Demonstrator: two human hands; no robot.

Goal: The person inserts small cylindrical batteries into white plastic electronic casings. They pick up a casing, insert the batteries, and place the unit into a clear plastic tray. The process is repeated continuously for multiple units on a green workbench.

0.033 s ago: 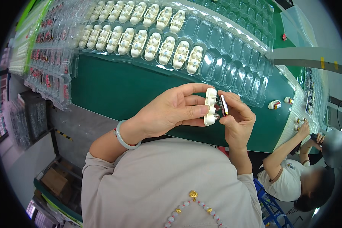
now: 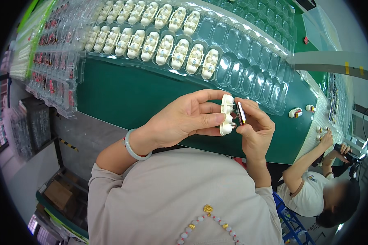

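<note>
My left hand (image 2: 178, 116) is closed on a white plastic housing (image 2: 225, 115), a long rounded shell held on edge between thumb and fingers. Facing it, my right hand (image 2: 255, 126) pinches a small circuit board (image 2: 241, 113) with a white face and some red and yellow on its edge. Board and housing stand side by side above the green table, with small dark and metallic parts in the narrow gap between them. Whether those parts touch both pieces is too small to tell. My right fingers hide part of the board.
A clear blister tray (image 2: 243, 77) beyond my hands holds two rows of white housings (image 2: 180, 54) on its left. Stacked trays with red parts (image 2: 49, 77) stand at the left. Two small white pieces (image 2: 295, 112) lie on the green table (image 2: 122, 90) at right, near a co-worker's hand (image 2: 326, 140).
</note>
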